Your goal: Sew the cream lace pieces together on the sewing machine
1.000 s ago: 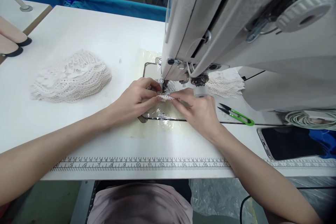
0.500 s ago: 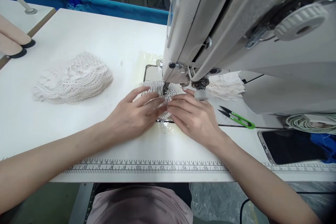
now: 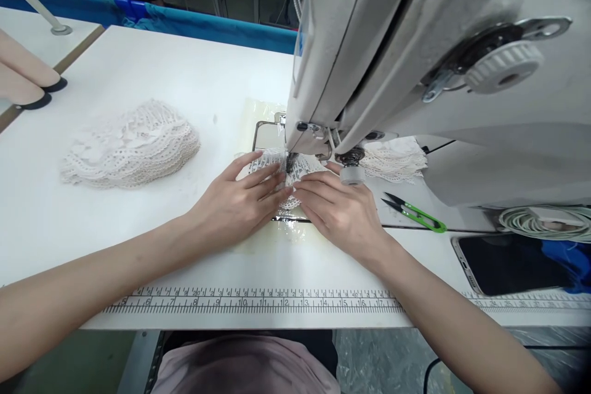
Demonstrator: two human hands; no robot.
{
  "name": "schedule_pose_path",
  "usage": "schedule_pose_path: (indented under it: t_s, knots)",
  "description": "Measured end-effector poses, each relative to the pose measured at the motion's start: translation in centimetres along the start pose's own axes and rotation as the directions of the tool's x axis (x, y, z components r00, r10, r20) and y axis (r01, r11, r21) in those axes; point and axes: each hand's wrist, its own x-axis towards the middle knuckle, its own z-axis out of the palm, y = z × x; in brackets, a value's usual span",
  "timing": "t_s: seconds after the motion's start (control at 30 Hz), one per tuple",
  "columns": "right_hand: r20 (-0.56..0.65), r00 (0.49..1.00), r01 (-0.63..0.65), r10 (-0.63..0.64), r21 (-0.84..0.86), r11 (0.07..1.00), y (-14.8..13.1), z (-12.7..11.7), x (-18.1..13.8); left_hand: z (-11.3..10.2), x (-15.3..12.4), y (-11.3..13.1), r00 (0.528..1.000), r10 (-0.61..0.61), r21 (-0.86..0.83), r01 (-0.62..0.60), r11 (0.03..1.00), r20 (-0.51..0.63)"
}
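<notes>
A small piece of white lace (image 3: 308, 164) lies under the presser foot (image 3: 290, 161) of a sewing machine (image 3: 332, 43). My left hand (image 3: 235, 200) grips it from the left, palm down, with thumb and forefinger pressed together at its near edge. From the right, my right hand (image 3: 344, 206) holds the same lace, fingers bent close together and tips almost meeting those of the left. Part of the lace is hidden beneath my fingers.
Stacked lace pieces (image 3: 133, 144) lie at left; another lace pile (image 3: 394, 159) sits behind the machine head. Green-handled thread snips (image 3: 418, 215), a phone (image 3: 512, 261) and a coiled cord (image 3: 545, 221) are on the right. A printed ruler (image 3: 263, 303) runs along the front edge.
The view has shifted slightly, so the table appears a little lower. Both hands stay at the lace beside the presser foot, and the lace has turned or shifted slightly under it.
</notes>
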Motion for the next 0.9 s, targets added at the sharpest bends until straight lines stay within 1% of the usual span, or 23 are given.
schedule_pose_path:
  t_s: [0.13, 0.23, 0.33, 0.4, 0.5, 0.57, 0.67, 0.77, 0.9]
  knots:
    - [0.028, 0.999, -0.045, 0.045, -0.006, 0.999, 0.2, 0.2, 0.3, 0.4, 0.5, -0.8, 0.998, -0.001, 0.021, 0.002, 1.0, -0.057]
    - [0.047, 0.995, -0.083, 0.084, -0.023, 0.996, 0.4, 0.3, 0.6, 0.6, 0.8, -1.3, 0.999, 0.01, 0.056, -0.009, 0.998, -0.033]
    - [0.052, 0.993, -0.106, 0.108, -0.039, 0.994, 0.5, 0.4, 0.7, 0.6, 0.9, -1.3, 1.0, -0.019, 0.074, 0.02, 0.997, -0.014]
    - [0.043, 0.995, -0.088, 0.091, -0.052, 0.995, 0.4, 0.5, 0.5, 0.5, 0.8, -1.0, 0.999, -0.021, 0.09, 0.024, 0.996, -0.034]
    - [0.017, 1.0, -0.022, 0.024, -0.072, 0.997, 0.2, 0.5, 0.1, 0.3, 0.3, -0.3, 0.997, 0.016, 0.107, -0.008, 0.994, -0.074]
    - [0.001, 1.0, -0.001, 0.001, -0.088, 0.996, -0.1, 0.5, -0.2, 0.1, 0.0, 0.1, 0.996, 0.037, 0.107, -0.028, 0.994, -0.083]
    - [-0.008, 1.0, -0.005, 0.004, -0.104, 0.995, -0.3, 0.4, -0.5, -0.2, -0.1, 0.3, 0.995, 0.035, 0.077, -0.028, 0.997, -0.091]
    - [0.0, 1.0, -0.012, 0.012, -0.103, 0.995, -0.2, 0.4, -0.4, -0.2, -0.1, 0.2, 0.997, -0.001, 0.036, 0.004, 0.999, -0.083]
    - [0.031, 0.999, -0.03, 0.033, -0.098, 0.995, -0.1, 0.4, -0.4, 0.1, 0.1, -0.1, 0.998, -0.006, 0.041, 0.009, 0.999, -0.061]
